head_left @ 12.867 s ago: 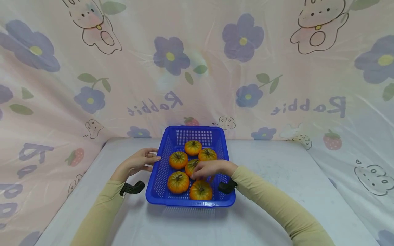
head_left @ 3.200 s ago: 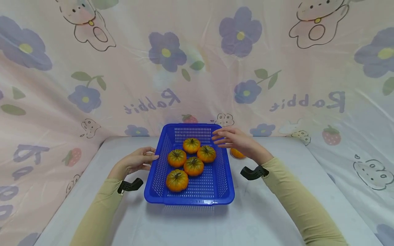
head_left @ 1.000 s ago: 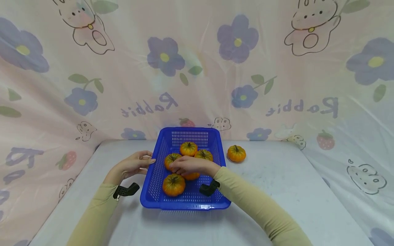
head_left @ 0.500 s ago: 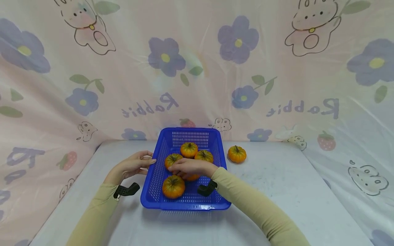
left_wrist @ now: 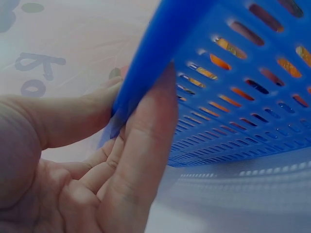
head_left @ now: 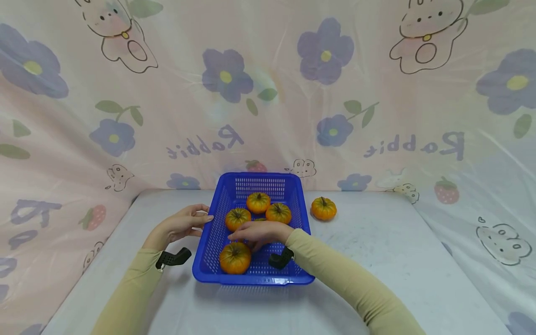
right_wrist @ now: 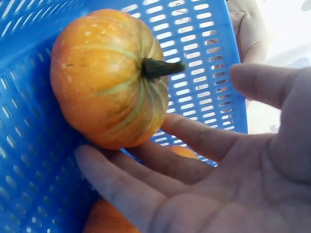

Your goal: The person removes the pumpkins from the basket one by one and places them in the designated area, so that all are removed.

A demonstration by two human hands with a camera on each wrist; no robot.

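Note:
Several small orange pumpkins sit in a blue plastic basket [head_left: 251, 279] with slotted walls. My left hand [head_left: 181, 226] holds the basket's left rim, thumb on one side and fingers on the other, as the left wrist view shows. Inside the basket, my right hand [head_left: 264, 232] is behind the front-left pumpkin [head_left: 235, 258]. In the right wrist view, the fingers [right_wrist: 124, 189] extend along that pumpkin's side, with the thumb spread away from it. A pumpkin under the right hand is mostly hidden. Beyond the hand are a left pumpkin [head_left: 237, 219], a back pumpkin [head_left: 258, 203] and a right one [head_left: 278, 213].
Another pumpkin [head_left: 324, 208] rests on the white table [head_left: 377, 251] to the right of the basket. Behind the table hangs a printed cloth [head_left: 276, 130] with flowers and rabbits, which also runs along both sides.
One pumpkin from the basket's front right now sits on the table at right. The right hand returned into the basket, then drew toward the front-left pumpkin. The left hand stayed on the rim.

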